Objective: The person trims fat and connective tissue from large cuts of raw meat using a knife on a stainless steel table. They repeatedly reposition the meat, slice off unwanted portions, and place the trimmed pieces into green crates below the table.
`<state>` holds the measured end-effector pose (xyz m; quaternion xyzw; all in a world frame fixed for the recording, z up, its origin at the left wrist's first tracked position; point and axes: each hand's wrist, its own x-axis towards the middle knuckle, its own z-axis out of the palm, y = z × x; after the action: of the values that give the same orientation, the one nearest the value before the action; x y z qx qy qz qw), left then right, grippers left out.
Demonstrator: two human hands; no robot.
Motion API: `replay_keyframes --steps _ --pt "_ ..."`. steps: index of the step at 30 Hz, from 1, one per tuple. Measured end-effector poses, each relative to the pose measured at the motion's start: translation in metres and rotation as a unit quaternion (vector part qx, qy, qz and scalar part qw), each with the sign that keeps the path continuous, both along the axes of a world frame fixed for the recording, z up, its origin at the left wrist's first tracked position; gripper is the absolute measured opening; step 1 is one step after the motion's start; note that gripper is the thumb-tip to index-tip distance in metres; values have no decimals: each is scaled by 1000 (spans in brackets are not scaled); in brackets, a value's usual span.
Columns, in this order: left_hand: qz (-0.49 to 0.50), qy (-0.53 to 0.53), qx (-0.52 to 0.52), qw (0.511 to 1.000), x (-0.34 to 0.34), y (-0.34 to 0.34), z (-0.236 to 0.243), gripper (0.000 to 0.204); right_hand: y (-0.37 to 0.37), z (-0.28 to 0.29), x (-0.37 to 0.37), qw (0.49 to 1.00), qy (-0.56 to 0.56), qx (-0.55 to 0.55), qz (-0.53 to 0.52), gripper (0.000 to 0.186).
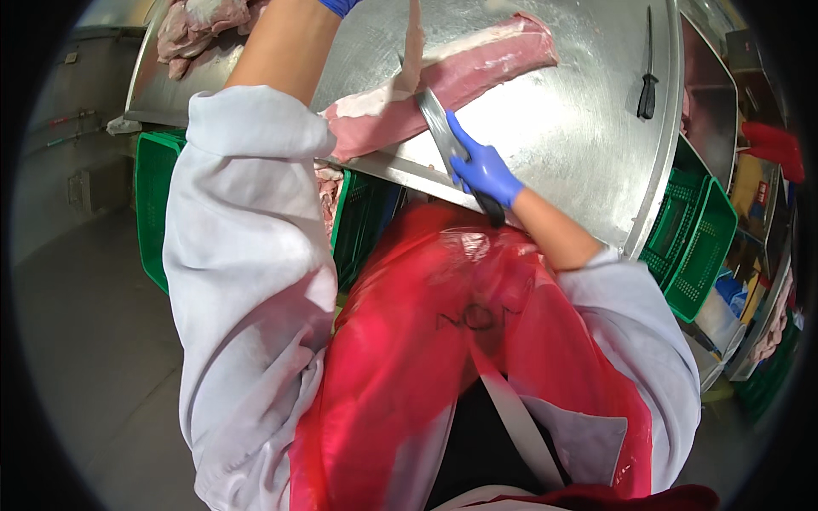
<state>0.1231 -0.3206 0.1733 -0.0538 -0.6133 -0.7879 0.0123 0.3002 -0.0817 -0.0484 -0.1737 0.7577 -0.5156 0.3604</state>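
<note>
Pink meat loin (471, 83), one; slanting blue-gloved right hand (488, 172) clamped on one black-handled steel knife (439, 129); left hand (341, 4), grip unclear.

Shiny metal knife (442, 134), smooth metal table (588, 149), glossy plastic apron (400, 349)

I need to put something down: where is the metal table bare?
On the metal table, between the right hand and the black-handled rod. Crowded: around the long meat piece and knife, and under the meat pile at upper left.
</note>
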Motion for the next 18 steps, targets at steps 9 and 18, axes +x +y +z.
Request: replay_keyframes --steps 9,18 --pt "-37 36 24 998 29 -29 40 17 -70 3 -16 998 -5 42 -54 78" --pt "-82 52 113 989 50 -61 70 19 -113 13 -18 997 30 -2 -76 78"
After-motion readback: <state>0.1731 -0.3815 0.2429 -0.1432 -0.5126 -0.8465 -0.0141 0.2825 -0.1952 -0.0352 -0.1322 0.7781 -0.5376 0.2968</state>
